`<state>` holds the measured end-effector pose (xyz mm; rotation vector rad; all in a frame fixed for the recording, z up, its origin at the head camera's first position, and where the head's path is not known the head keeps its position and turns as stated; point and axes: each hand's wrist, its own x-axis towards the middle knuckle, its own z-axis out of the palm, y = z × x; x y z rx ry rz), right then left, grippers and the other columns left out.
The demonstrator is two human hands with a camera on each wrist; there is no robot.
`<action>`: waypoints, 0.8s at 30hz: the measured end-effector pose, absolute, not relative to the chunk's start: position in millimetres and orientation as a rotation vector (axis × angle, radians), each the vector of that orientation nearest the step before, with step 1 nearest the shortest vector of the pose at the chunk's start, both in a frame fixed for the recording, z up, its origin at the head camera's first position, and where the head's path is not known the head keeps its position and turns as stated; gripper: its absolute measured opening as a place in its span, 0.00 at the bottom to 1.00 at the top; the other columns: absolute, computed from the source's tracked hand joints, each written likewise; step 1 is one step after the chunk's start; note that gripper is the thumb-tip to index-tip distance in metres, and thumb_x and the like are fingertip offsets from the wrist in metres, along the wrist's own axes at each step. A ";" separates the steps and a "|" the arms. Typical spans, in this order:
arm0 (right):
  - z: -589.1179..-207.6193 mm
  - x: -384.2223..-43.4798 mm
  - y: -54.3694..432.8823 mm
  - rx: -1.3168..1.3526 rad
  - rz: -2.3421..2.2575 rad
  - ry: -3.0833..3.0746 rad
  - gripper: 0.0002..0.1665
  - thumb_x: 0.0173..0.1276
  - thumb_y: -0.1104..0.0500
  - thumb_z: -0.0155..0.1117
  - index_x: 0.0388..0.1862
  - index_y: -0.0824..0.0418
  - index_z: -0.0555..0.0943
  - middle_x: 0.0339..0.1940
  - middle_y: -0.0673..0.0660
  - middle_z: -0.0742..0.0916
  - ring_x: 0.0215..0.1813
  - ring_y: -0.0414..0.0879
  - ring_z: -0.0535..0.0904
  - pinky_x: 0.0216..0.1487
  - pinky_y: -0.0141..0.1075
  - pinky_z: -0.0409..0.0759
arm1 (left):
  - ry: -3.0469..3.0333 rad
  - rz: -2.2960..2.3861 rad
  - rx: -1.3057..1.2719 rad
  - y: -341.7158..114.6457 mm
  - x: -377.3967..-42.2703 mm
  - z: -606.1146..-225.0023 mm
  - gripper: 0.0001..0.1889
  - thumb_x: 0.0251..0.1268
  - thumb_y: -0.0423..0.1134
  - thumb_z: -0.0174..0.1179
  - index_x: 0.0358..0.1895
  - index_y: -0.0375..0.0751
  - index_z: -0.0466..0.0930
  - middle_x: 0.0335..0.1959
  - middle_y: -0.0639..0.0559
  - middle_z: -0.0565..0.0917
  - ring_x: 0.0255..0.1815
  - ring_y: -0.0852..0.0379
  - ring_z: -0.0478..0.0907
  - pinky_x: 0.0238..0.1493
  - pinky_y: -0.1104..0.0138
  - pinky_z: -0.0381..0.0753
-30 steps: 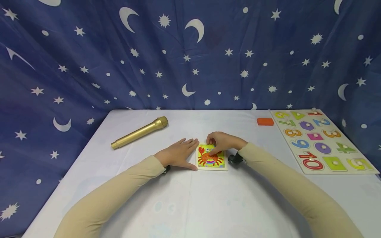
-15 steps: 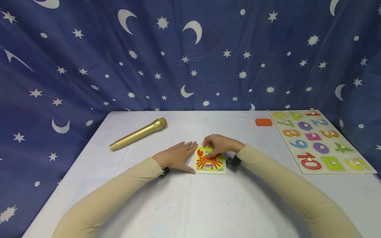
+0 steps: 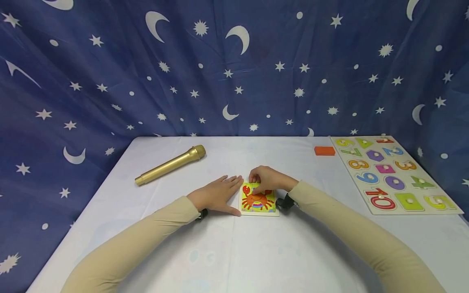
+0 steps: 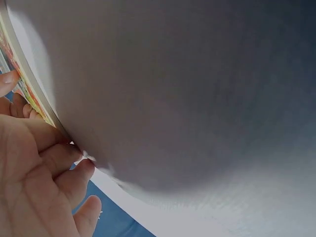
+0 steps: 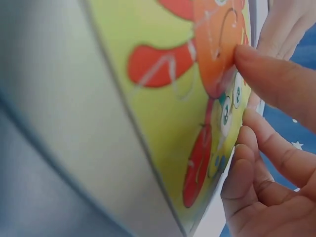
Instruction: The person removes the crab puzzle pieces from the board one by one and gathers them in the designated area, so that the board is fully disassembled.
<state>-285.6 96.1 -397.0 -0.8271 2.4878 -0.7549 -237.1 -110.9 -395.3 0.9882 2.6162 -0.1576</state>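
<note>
A small square crab puzzle (image 3: pixel 258 200), orange-red crab on yellow with a pale border, lies flat on the white table in the head view. Its left edge meets my left hand (image 3: pixel 217 197), which rests palm down with straight, spread fingers. From the top right my right hand (image 3: pixel 270 178) reaches over the puzzle. In the right wrist view its thumb (image 5: pixel 274 79) touches the crab's body, while the curled fingers (image 5: pixel 247 173) sit at the far edge, so the hand holds the puzzle between them. Part of the crab's upper right is hidden beneath that hand.
A gold microphone (image 3: pixel 170 165) lies at the back left. An orange-red block (image 3: pixel 324 151) stands at the back right, beside a large number-and-shape peg board (image 3: pixel 360 191). A blue star-and-moon cloth (image 3: pixel 234 81) hangs behind the table (image 3: pixel 234 252).
My right thumb has shifted slightly left across the crab. The left hand stays against the puzzle's left edge. The whole head view has tilted a little.
</note>
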 end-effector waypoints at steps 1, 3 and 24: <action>-397.3 -285.6 96.0 -0.828 -0.754 2.494 0.16 0.52 0.59 0.74 0.36 0.63 0.78 0.30 0.55 0.78 0.31 0.42 0.71 0.31 0.25 0.74 | 2.617 -0.165 0.989 -110.9 -236.9 -395.0 0.56 0.53 0.76 0.48 0.76 0.41 0.40 0.77 0.48 0.45 0.78 0.53 0.43 0.78 0.58 0.42; -398.4 -285.7 95.8 -0.823 -0.757 2.505 0.15 0.52 0.59 0.75 0.36 0.62 0.79 0.30 0.54 0.78 0.32 0.42 0.71 0.32 0.25 0.74 | 2.620 -0.170 0.993 -110.8 -236.4 -393.9 0.56 0.53 0.75 0.48 0.75 0.41 0.41 0.77 0.48 0.46 0.78 0.52 0.44 0.78 0.58 0.43; -398.9 -283.5 95.7 -0.740 -0.891 2.462 0.16 0.51 0.65 0.74 0.35 0.63 0.76 0.26 0.55 0.77 0.25 0.41 0.70 0.22 0.26 0.73 | 2.605 -0.207 0.991 -110.4 -234.8 -393.3 0.55 0.54 0.75 0.47 0.75 0.40 0.39 0.78 0.47 0.43 0.78 0.52 0.42 0.78 0.57 0.42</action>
